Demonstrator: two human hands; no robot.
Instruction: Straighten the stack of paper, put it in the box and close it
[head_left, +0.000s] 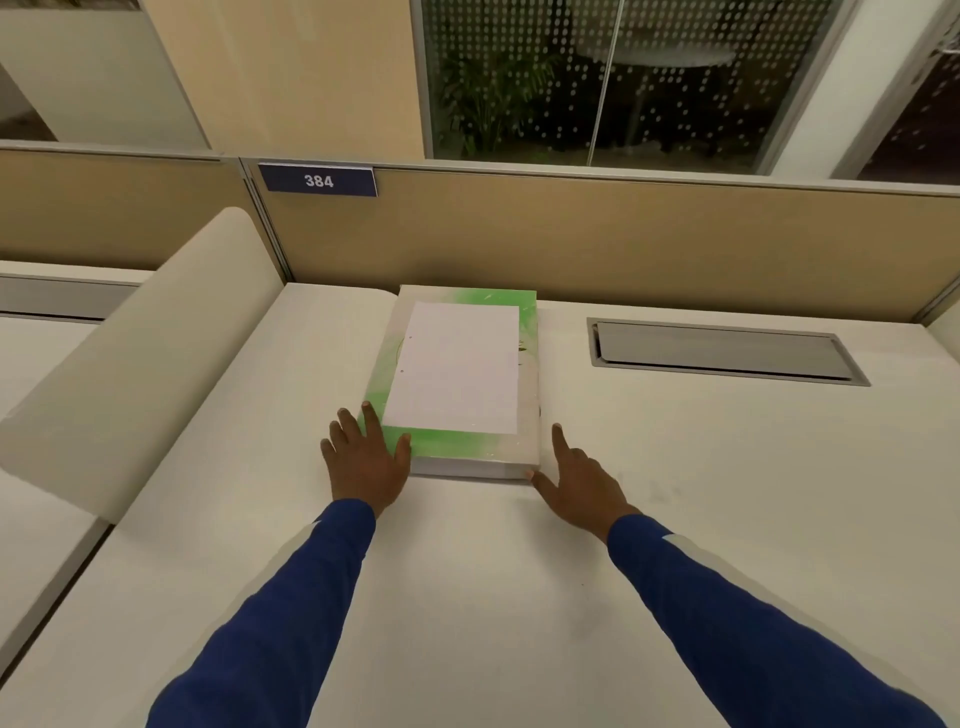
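Hands (467, 462) flanking box (457, 447), paper (454, 369) atop

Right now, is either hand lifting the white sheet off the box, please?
No, the white sheet lies flat on the box, untouched by the left hand or right hand.

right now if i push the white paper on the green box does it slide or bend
The paper lies flat and loose on the box, so a push would probably slide it. It looks thin, so lifted by one edge it would likely droop. Neither the left hand nor the right hand pins it.
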